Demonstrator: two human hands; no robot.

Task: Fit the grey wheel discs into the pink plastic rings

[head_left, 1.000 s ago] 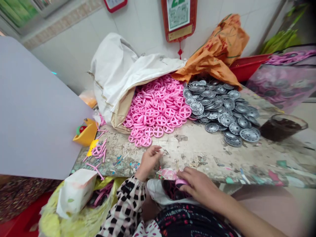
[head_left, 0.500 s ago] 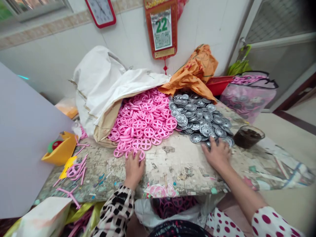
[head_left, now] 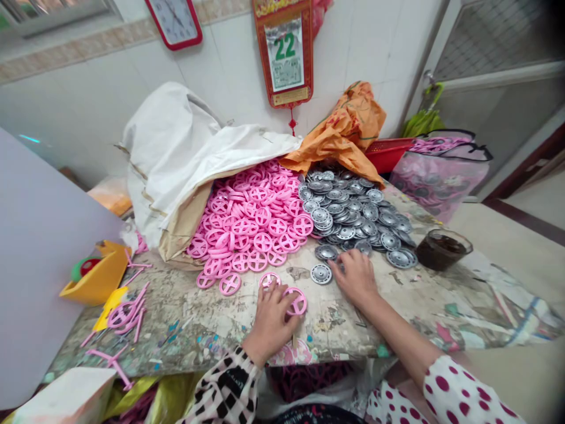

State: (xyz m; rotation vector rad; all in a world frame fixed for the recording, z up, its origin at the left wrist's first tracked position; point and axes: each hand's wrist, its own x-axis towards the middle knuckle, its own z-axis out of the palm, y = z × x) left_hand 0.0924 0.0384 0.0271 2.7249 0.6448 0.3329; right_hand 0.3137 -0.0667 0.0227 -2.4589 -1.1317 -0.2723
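On bench point(head_left: 189, 330), L hand point(head_left: 270, 323) fingers curled on pink wheel point(head_left: 296, 301), R hand point(head_left: 355, 278) fingers open beside silver disc point(head_left: 321, 274)

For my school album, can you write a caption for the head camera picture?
Left hand on two pink wheels, right hand beside silver discs, on a worn table.

Rings point(head_left: 247, 227): pink, four-spoke cross pattern, 12 o'clock.
Discs point(head_left: 353, 215): silver-grey, concentric ridges, 1 o'clock.
Left sleeve point(head_left: 227, 388): black-and-white check, 7 o'clock.
Right sleeve point(head_left: 459, 391): white, red dots, 4 o'clock.
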